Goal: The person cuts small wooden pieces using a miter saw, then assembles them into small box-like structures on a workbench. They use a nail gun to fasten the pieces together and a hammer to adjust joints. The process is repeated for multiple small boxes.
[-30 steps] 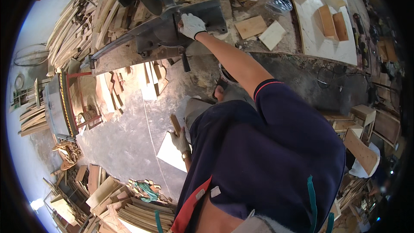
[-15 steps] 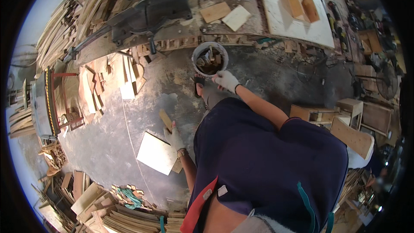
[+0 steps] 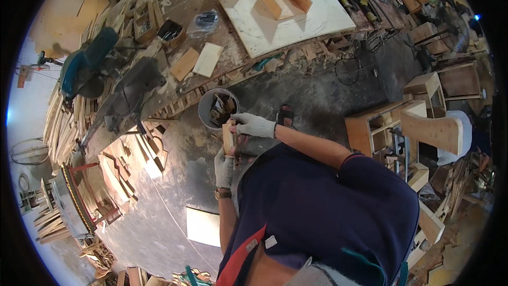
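Observation:
A small, pale wood block [image 3: 228, 137] is held between both hands in front of my body. My left hand [image 3: 224, 170], in a whitish work glove with bare fingertips, is closed on its near end. My right hand [image 3: 255, 126], gloved the same way, grips the far end with thumb and fingers. Just beyond the block stands a round white bucket [image 3: 203, 110] with wood offcuts inside. A flat white board [image 3: 201, 226] lies on the floor next to my left forearm.
Ahead is a workbench [image 3: 227, 42] carrying two short boards, a white panel [image 3: 328, 16] with open wooden boxes, and cordless tools. A teal power saw [image 3: 87, 63] stands at far left. Wooden cabinets [image 3: 373, 127] are on the right; cut wood pieces [image 3: 114, 177] lie on the left floor.
The left hand has lifted the wood block from low over the floor up to the right hand. My right hand has left the bucket's rim and now grips the block too. The view has turned right.

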Demonstrator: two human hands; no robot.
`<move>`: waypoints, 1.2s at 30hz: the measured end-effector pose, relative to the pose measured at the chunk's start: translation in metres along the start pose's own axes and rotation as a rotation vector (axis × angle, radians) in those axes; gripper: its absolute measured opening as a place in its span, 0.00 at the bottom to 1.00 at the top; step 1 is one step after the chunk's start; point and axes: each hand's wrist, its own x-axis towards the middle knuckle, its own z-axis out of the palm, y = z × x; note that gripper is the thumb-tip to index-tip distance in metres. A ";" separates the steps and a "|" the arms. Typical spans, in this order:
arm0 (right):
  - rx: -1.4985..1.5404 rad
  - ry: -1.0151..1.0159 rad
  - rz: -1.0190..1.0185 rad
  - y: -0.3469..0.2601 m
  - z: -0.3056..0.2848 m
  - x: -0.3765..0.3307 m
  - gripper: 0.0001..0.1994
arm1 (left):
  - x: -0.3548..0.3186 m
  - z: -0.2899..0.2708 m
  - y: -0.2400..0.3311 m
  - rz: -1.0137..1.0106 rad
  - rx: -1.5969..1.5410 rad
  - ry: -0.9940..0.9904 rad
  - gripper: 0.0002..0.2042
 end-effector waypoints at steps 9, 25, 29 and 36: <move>0.238 0.596 -0.006 -0.005 -0.204 -0.123 0.14 | 0.122 0.180 0.020 -0.051 -0.166 0.096 0.14; 0.666 1.007 -0.434 -0.032 -0.575 -0.140 0.15 | 0.338 0.199 0.148 0.254 -0.215 0.228 0.21; 0.632 1.068 -0.446 -0.071 -0.598 -0.113 0.16 | 0.390 0.136 0.144 0.233 0.573 0.664 0.38; 0.586 1.051 -0.267 -0.067 -0.634 -0.071 0.17 | 0.387 0.084 0.103 0.044 1.366 0.572 0.52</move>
